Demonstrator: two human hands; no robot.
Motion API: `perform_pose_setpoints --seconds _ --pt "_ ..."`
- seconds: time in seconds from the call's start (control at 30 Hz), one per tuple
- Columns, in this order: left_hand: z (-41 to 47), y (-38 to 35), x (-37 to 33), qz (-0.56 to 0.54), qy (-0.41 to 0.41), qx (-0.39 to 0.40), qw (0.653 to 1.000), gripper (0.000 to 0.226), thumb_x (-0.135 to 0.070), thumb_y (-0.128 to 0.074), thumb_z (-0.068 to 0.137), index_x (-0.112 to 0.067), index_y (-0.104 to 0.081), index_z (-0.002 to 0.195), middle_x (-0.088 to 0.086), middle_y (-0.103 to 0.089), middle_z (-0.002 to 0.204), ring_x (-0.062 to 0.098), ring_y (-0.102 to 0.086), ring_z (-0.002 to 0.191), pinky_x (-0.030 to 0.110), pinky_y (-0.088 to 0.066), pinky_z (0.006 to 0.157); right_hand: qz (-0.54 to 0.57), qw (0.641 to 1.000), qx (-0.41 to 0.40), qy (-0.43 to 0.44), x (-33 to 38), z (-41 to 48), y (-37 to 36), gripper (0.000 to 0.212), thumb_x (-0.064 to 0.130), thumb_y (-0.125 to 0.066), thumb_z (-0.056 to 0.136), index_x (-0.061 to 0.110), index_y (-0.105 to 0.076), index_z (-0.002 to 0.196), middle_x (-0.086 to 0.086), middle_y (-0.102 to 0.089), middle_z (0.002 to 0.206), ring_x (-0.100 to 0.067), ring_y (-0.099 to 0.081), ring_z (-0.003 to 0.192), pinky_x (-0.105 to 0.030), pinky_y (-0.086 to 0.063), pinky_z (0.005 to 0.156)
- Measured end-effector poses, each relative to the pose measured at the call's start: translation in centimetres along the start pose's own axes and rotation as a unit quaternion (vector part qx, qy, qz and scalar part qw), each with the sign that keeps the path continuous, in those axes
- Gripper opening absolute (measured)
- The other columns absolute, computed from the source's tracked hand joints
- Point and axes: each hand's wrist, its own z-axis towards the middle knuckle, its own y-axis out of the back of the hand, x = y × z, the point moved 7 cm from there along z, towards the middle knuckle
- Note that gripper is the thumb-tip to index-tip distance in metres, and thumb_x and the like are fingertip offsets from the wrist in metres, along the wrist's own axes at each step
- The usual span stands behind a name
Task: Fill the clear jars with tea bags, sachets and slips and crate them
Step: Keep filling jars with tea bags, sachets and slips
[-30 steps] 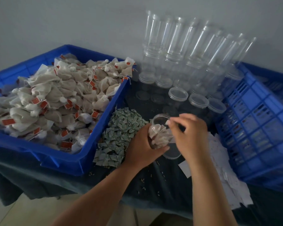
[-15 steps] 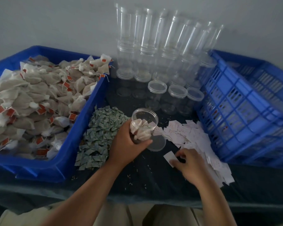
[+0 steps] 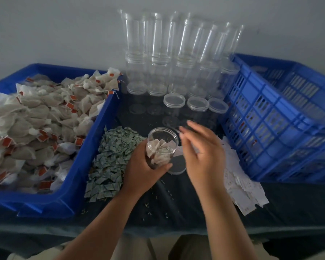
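Note:
My left hand (image 3: 141, 169) grips a clear jar (image 3: 162, 145), tilted, open at the top and holding several tea bags. My right hand (image 3: 203, 152) hovers just right of the jar's mouth, blurred by motion. Its fingertips pinch what looks like a thin white slip. The jar's lid (image 3: 177, 164) lies flat on the dark cloth behind the jar. A heap of green sachets (image 3: 111, 158) lies left of my left hand. White slips (image 3: 240, 186) are scattered to the right of my right wrist.
A blue bin (image 3: 94, 139) heaped with tea bags (image 3: 41, 124) fills the left. A slatted blue crate (image 3: 281, 117) stands at the right. Stacked empty jars (image 3: 176, 53) and several lidded jars (image 3: 197, 104) line the back by the wall.
My right hand left the slip pile and rose to the jar's mouth. My left hand kept hold of the jar and shifted little.

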Motion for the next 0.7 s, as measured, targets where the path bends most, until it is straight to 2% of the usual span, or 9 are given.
perform_pose_setpoints --seconds 0.1,0.17,0.23,0.3,0.37,0.47,0.53,0.63,0.7 --pt "0.1 -0.1 -0.8 -0.005 -0.020 0.012 1.000 0.075 -0.051 -0.093 0.071 -0.045 -0.056 0.135 -0.023 -0.064 0.125 0.001 -0.066 0.115 0.031 -0.059 0.089 -0.049 0.987 0.150 -0.006 0.2 0.3 -3.8 0.028 0.022 -0.067 0.108 0.024 -0.077 0.134 -0.009 -0.053 0.162 -0.035 -0.037 0.157 -0.048 -0.039 0.124" --pt "0.3 -0.2 -1.3 -0.023 -0.029 0.021 0.999 0.071 -0.050 -0.091 0.075 -0.042 -0.057 0.137 -0.019 -0.067 0.126 0.006 -0.068 0.116 0.033 -0.060 0.089 -0.040 0.961 0.269 -0.053 -0.9 -1.2 -5.8 0.040 0.047 -0.045 0.113 0.041 -0.063 0.148 0.002 -0.017 0.180 -0.024 0.004 0.167 -0.047 -0.011 0.132" --pt "0.4 -0.2 -1.5 -0.028 -0.037 0.017 0.999 0.070 -0.052 -0.089 0.076 -0.042 -0.057 0.137 -0.019 -0.067 0.126 0.006 -0.068 0.115 0.027 -0.059 0.088 -0.011 0.952 0.297 -0.069 -1.4 -2.6 -6.4 0.053 0.065 -0.028 0.110 0.050 -0.049 0.156 0.014 0.002 0.180 -0.011 0.019 0.165 -0.039 0.004 0.129" --pt "0.3 0.0 -1.4 -0.031 -0.036 0.006 0.999 0.073 -0.046 -0.093 0.073 -0.050 -0.055 0.135 -0.022 -0.066 0.126 0.002 -0.067 0.115 0.023 -0.058 0.089 0.034 0.970 0.219 -0.103 -2.5 -3.4 -5.5 0.059 0.067 -0.023 0.110 0.044 -0.046 0.159 0.011 -0.013 0.179 -0.011 -0.001 0.166 -0.033 -0.007 0.129" --pt "0.1 0.2 -1.1 -0.045 -0.029 -0.008 0.999 0.079 -0.039 -0.096 0.070 -0.054 -0.053 0.135 -0.023 -0.065 0.128 0.003 -0.065 0.120 0.023 -0.056 0.094 0.065 0.983 0.096 -0.143 -3.7 -4.2 -3.9 0.051 0.057 -0.031 0.113 0.037 -0.057 0.153 0.004 -0.040 0.167 -0.011 -0.031 0.158 -0.026 -0.028 0.123" --pt "0.2 0.6 -0.7 -0.068 -0.017 -0.030 0.997 0.082 -0.032 -0.097 0.071 -0.056 -0.052 0.135 -0.025 -0.064 0.131 0.001 -0.064 0.124 0.020 -0.054 0.099 0.078 0.976 0.030 -0.202 -5.9 -5.5 -3.7 0.034 0.041 -0.048 0.111 0.027 -0.069 0.133 0.011 -0.064 0.135 -0.007 -0.057 0.132 -0.040 -0.052 0.110" --pt "0.3 0.9 -0.5 -0.077 0.001 -0.044 0.996 0.083 -0.033 -0.099 0.071 -0.056 -0.052 0.135 -0.029 -0.064 0.132 -0.005 -0.062 0.124 0.010 -0.049 0.097 0.036 0.960 0.126 -0.246 -7.4 -6.3 -5.4 0.035 0.045 -0.058 0.107 0.028 -0.064 0.137 0.012 -0.063 0.137 -0.011 -0.057 0.133 -0.045 -0.050 0.113" --pt "0.4 1.0 0.0 -0.084 0.026 -0.061 0.994 0.080 -0.034 -0.101 0.070 -0.040 -0.059 0.137 -0.021 -0.069 0.128 -0.005 -0.065 0.121 0.010 -0.050 0.095 -0.122 0.911 0.340 -0.197 -8.6 -8.9 -8.2 0.069 0.066 -0.067 0.094 0.034 -0.053 0.154 0.004 -0.038 0.169 -0.025 -0.029 0.159 -0.044 -0.028 0.128" --pt "0.5 1.2 0.3 -0.090 0.039 -0.074 0.992 0.077 -0.035 -0.101 0.069 -0.032 -0.061 0.135 -0.017 -0.072 0.124 -0.002 -0.068 0.116 0.017 -0.055 0.095 -0.146 0.915 0.334 -0.175 -8.6 -9.4 -8.5 0.058 0.067 -0.064 0.095 0.039 -0.063 0.145 0.004 -0.037 0.171 -0.023 -0.030 0.158 -0.040 -0.030 0.125"
